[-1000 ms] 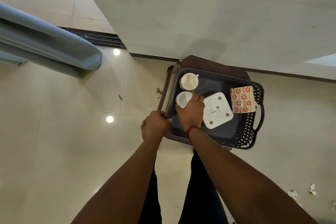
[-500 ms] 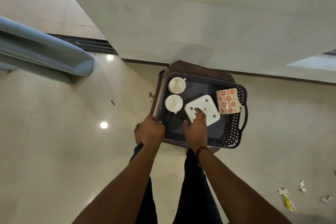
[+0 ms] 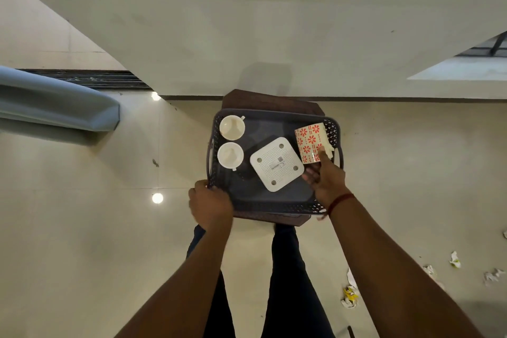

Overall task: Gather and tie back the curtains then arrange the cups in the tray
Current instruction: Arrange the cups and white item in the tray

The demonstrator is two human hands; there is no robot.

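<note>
Left hand (image 3: 210, 204) at tray (image 3: 274, 113) corner

A single wide-angle camera, worn on the person's head, is looking almost straight down while facing forward toward a pale wall (image 3: 274, 22) filling the top of the frame. It is hanging high above the dark tray (image 3: 274, 208), which is sitting near the centre on a brown stool (image 3: 263, 101). Both forearms are entering from the bottom edge, the left hand (image 3: 210, 204) and right hand (image 3: 326, 181) meeting the tray's near side, with the person's legs (image 3: 285, 269) directly beneath. The lens is sweeping in tiled floor (image 3: 82, 228) either side and a blue-grey curtain (image 3: 55, 101) far left.
</note>
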